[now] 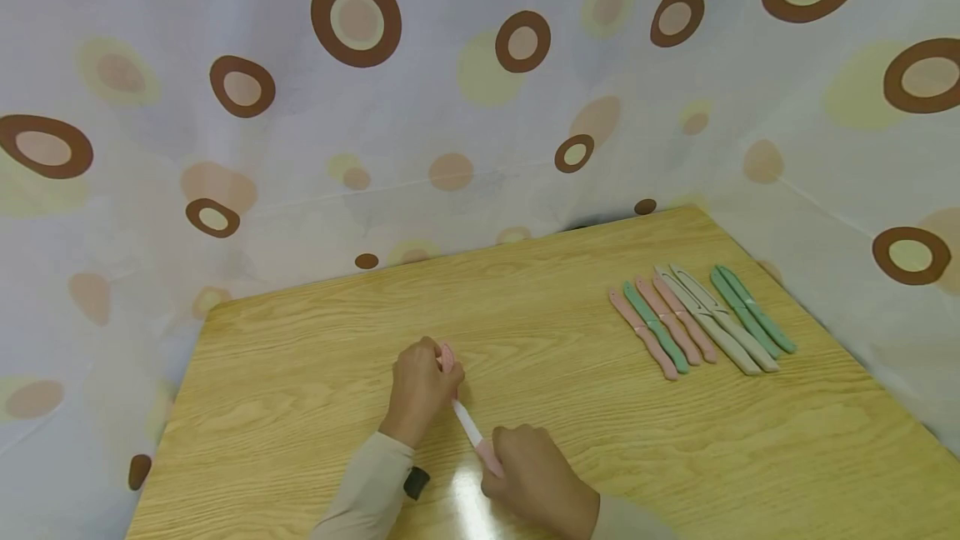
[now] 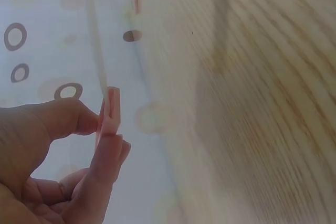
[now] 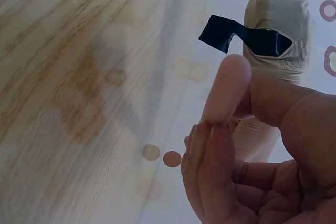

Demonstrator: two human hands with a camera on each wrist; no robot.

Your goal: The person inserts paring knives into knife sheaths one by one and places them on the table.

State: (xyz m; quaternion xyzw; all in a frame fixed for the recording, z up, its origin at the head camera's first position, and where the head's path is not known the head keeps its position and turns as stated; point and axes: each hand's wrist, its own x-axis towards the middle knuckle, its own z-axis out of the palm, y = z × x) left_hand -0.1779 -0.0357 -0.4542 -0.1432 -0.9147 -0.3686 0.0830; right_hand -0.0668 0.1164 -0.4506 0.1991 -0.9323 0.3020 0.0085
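Observation:
Between the hands is a small knife with a white blade (image 1: 467, 422) and a pink handle (image 1: 490, 458). My right hand (image 1: 536, 473) grips the handle, whose rounded end (image 3: 227, 87) sticks out between thumb and fingers in the right wrist view. My left hand (image 1: 420, 386) pinches a pink blade sheath (image 1: 447, 358) between thumb and fingers. In the left wrist view, the slotted mouth of the sheath (image 2: 112, 106) faces the blade, and the blade runs into it. Part of the blade shows between the two hands, held above the wooden table.
To the right on the wooden table (image 1: 315, 357) lies a row of several sheathed knives: pink (image 1: 645, 332), green (image 1: 660, 336) and beige (image 1: 712, 323). A curtain with brown-ringed dots (image 1: 420, 123) hangs along the back and sides. A black strap piece (image 1: 416, 482) is at the left wrist.

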